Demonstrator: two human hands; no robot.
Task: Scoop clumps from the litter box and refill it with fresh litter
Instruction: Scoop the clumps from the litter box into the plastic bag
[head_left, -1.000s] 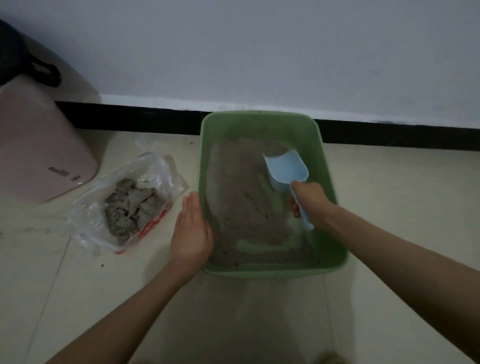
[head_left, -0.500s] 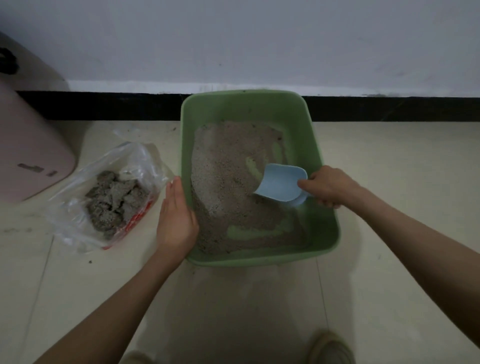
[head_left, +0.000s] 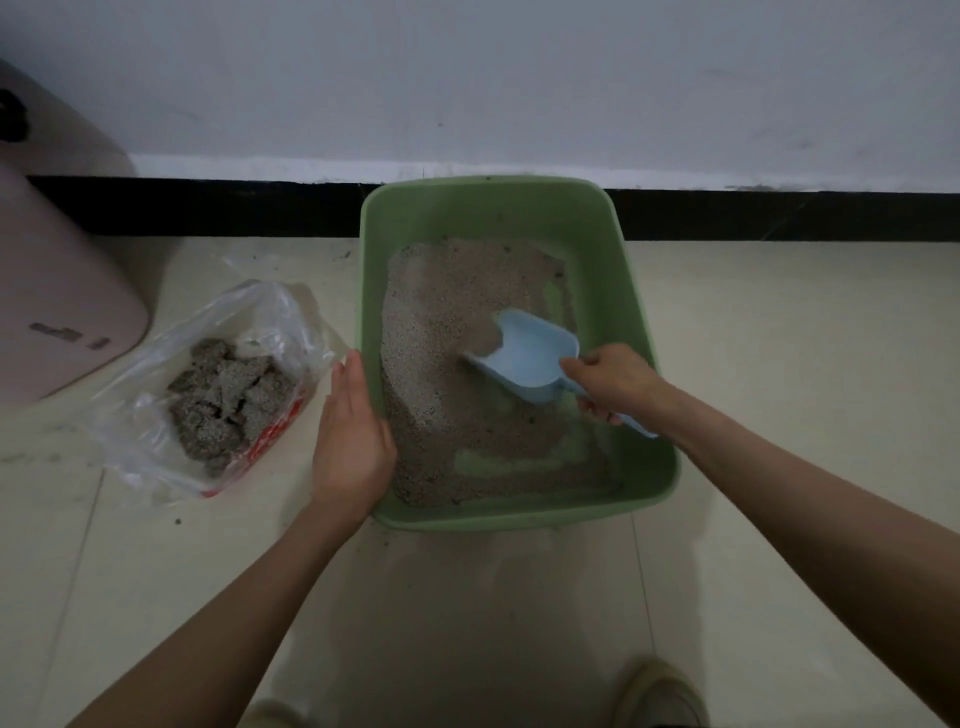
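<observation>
The right hand is curled round the handle of a light blue litter scoop, whose handle end sticks out below the fist, over the right wall of the box. The scoop's open mouth points left and away, its lip dug into the grey-brown litter with a little litter lying inside the bowl. The left hand lies with straight fingers flat against the outer left wall of the green litter box, near its front corner, the thumb at the rim.

The box stands on the pale tiled floor with its far end close to the black baseboard. Litter is heaped toward the left and back; bare green bottom shows in patches near the front and by the right wall.

Just left of the box lies an open clear plastic bag with red print, holding grey clumps. Farther left stands a pink container. Shoe tips show at the bottom edge.
</observation>
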